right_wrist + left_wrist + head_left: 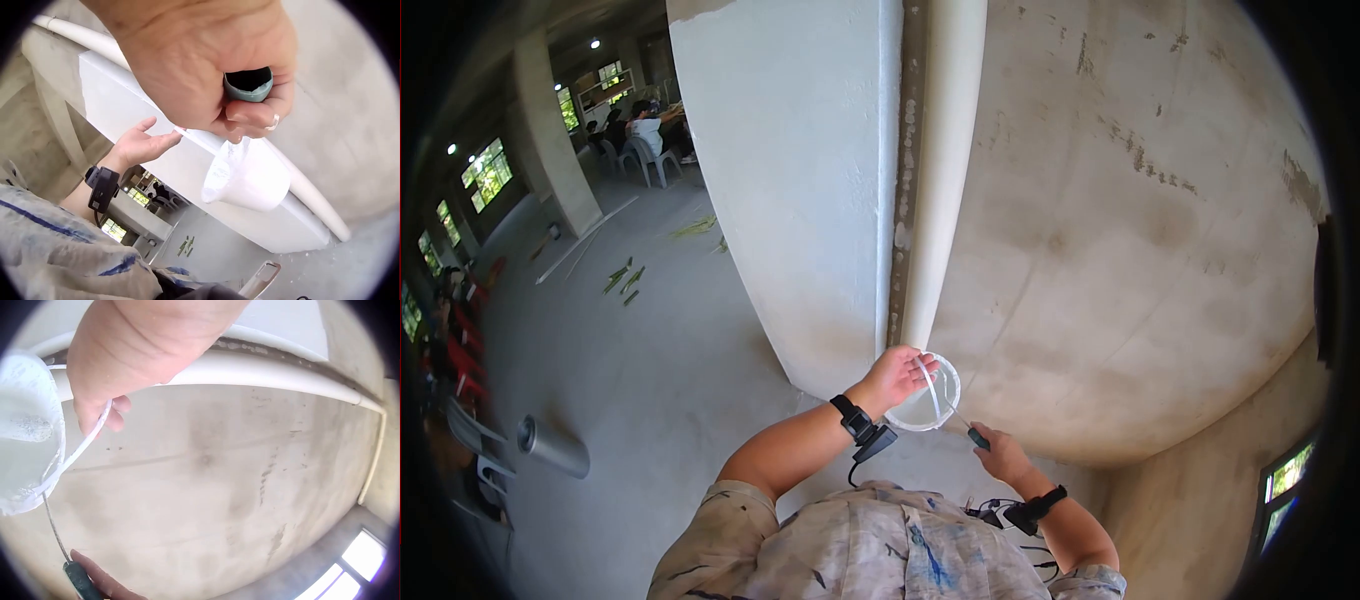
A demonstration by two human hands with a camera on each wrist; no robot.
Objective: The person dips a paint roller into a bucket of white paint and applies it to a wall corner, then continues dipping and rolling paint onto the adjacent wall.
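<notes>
While my L hand (897, 375) pinches the bail (94, 432), bucket (930, 402) hangs off it in mid-air, just in front of pipe (940, 170) at wall (1150, 250) corner. R hand (1000, 458) curled tight round green tool (978, 437) grip; its metal shaft runs into bucket.

No writing, label, brand or number is legible anywhere: not on the white plastic bucket (930, 398), green tool handle (979, 438) or concrete wall (1150, 250).
</notes>
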